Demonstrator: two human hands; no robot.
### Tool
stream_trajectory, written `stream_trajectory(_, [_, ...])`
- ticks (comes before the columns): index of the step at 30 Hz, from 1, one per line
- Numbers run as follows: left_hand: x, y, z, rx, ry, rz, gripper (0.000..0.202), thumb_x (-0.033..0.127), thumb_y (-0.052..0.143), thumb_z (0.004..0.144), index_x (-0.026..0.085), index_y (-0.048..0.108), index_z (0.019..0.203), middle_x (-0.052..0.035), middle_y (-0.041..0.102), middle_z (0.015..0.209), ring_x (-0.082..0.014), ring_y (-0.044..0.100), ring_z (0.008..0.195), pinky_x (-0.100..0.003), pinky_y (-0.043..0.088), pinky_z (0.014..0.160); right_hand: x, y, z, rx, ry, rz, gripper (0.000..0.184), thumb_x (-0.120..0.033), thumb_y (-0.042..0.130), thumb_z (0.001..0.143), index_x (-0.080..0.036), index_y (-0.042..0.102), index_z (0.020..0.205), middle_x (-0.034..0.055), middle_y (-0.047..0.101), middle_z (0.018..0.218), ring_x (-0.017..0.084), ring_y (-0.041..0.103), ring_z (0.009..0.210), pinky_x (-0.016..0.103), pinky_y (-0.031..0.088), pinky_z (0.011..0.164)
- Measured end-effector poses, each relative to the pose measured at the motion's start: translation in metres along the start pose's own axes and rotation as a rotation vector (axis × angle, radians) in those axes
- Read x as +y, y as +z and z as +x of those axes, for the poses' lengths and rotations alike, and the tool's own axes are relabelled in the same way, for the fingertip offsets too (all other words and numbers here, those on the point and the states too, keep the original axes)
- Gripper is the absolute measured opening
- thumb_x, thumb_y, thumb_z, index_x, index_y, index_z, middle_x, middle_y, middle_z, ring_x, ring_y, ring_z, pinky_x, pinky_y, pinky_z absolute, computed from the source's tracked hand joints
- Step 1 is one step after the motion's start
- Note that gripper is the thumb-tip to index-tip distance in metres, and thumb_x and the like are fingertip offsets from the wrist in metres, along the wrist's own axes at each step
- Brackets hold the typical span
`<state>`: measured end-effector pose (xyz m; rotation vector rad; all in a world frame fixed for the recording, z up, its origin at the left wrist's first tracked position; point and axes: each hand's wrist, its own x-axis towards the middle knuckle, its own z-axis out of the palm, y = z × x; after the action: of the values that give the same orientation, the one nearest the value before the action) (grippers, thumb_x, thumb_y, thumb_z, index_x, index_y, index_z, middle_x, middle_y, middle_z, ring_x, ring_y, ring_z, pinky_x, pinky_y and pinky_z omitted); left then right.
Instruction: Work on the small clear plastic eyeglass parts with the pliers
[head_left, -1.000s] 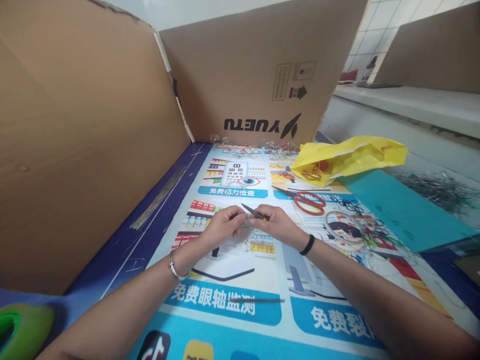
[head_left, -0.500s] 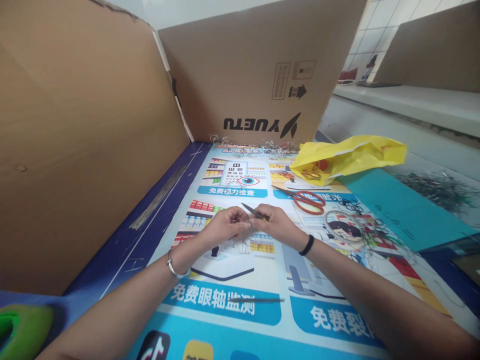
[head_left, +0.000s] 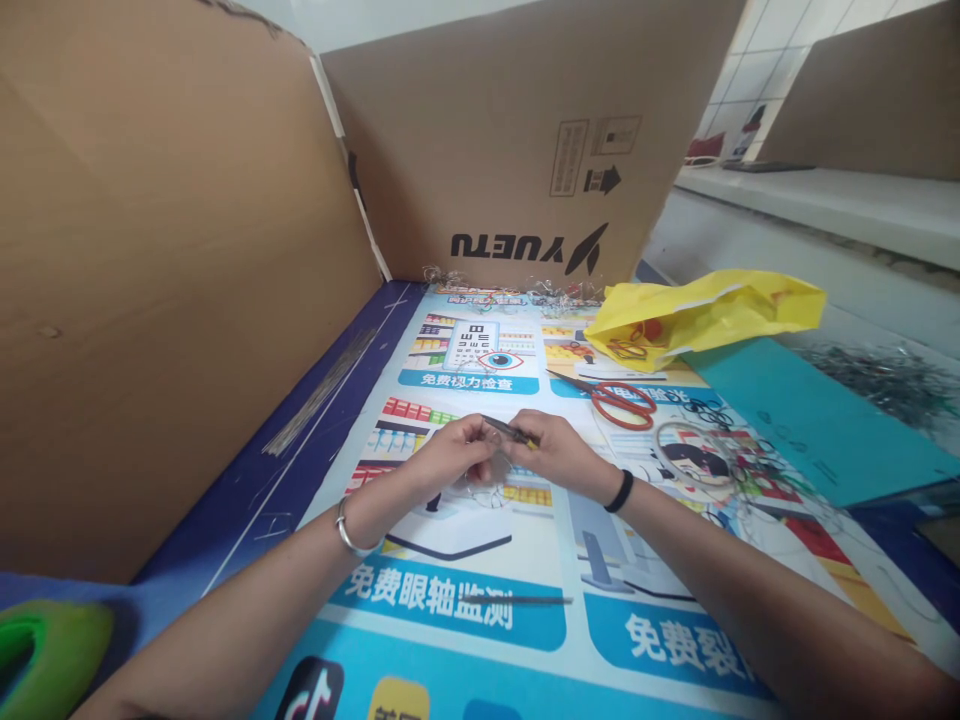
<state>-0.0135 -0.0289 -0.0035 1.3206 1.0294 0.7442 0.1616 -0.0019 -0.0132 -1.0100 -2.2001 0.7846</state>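
Over the printed poster sheet [head_left: 465, 545], my two hands meet at the middle of the view. My right hand [head_left: 561, 455] is closed around small pliers [head_left: 510, 430] with dark pointed jaws and a bit of yellow on the handle. The jaws point left, at the fingertips of my left hand [head_left: 450, 455]. That hand is pinched on thin wire [head_left: 484, 492], whose fine loops hang below the fingers. The exact spot where jaws and wire meet is too small to make out. Beyond my right hand lie scissors [head_left: 626, 405] with red-orange handles.
Cardboard panels [head_left: 420, 150] stand at the left and back. A yellow bag [head_left: 705, 310], a teal sheet [head_left: 817, 420] and tangled wire [head_left: 877, 385] lie right. Straight wires [head_left: 319, 395] lie left, a thin dark rod [head_left: 525, 601] in front, a green ring-shaped object [head_left: 64, 650] at lower left.
The pliers' jaws have turned down and come against the left fingertips, where before their tip pointed up and free. The whole view has shifted slightly.
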Motion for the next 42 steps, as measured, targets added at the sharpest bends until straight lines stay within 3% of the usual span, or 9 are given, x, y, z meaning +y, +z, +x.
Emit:
stream_trajectory(7, [0.001,-0.001,-0.002,-0.04,0.035,-0.146,0.025,0.041,0.056,0.076,0.018,0.046,0.079,0.0034,0.051,0.053,-0.0071,0.046,0.045,-0.02,0.036,0.047,-0.007,-0.008,0.002,-0.048,0.14,0.142,0.024,-0.037,0.052,0.075,-0.017,0.051,0.063,-0.0036,0.044,0.059,0.008,0.039,0.057,0.021,0.032,0.052])
stream_trajectory(15, [0.007,-0.003,-0.004,0.148,0.117,-0.172,0.021,0.037,0.057,0.075,0.018,0.048,0.078,0.0041,0.051,0.056,-0.0063,0.044,0.05,-0.018,0.032,0.05,-0.017,-0.015,-0.005,-0.148,0.387,0.638,0.027,-0.039,0.058,0.071,-0.014,0.06,0.083,-0.0011,0.054,0.06,0.009,0.045,0.053,0.022,0.033,0.05])
stream_trajectory(19, [0.007,-0.002,-0.005,0.175,0.146,-0.192,0.019,0.035,0.055,0.077,0.018,0.047,0.077,0.0043,0.05,0.056,-0.0059,0.043,0.05,-0.019,0.033,0.051,-0.019,-0.017,-0.007,-0.197,0.42,0.782,0.023,-0.034,0.058,0.07,-0.015,0.06,0.084,0.0014,0.059,0.068,0.009,0.048,0.055,0.022,0.033,0.05])
stream_trajectory(23, [0.007,-0.002,-0.006,0.197,0.162,-0.198,0.018,0.034,0.054,0.078,0.018,0.047,0.078,0.0044,0.05,0.055,-0.006,0.043,0.049,-0.019,0.032,0.05,-0.02,-0.015,-0.008,-0.199,0.449,0.831,0.024,-0.035,0.061,0.068,-0.015,0.06,0.082,0.0014,0.06,0.068,0.009,0.049,0.055,0.022,0.033,0.05])
stream_trajectory(29, [0.007,-0.002,-0.005,0.21,0.165,-0.167,0.016,0.033,0.053,0.079,0.018,0.048,0.078,0.0042,0.05,0.055,-0.0064,0.043,0.05,-0.019,0.032,0.051,-0.017,-0.01,-0.006,-0.129,0.45,0.845,0.026,-0.039,0.059,0.072,-0.015,0.053,0.062,-0.0015,0.052,0.056,0.006,0.042,0.046,0.022,0.026,0.045])
stream_trajectory(42, [0.006,-0.002,-0.005,0.224,0.185,-0.122,0.017,0.034,0.054,0.078,0.018,0.048,0.077,0.004,0.049,0.055,-0.0071,0.043,0.05,-0.021,0.034,0.052,-0.015,-0.007,-0.008,-0.073,0.452,0.88,0.021,-0.034,0.063,0.068,-0.018,0.051,0.073,-0.0049,0.046,0.052,0.006,0.039,0.045,0.022,0.024,0.043])
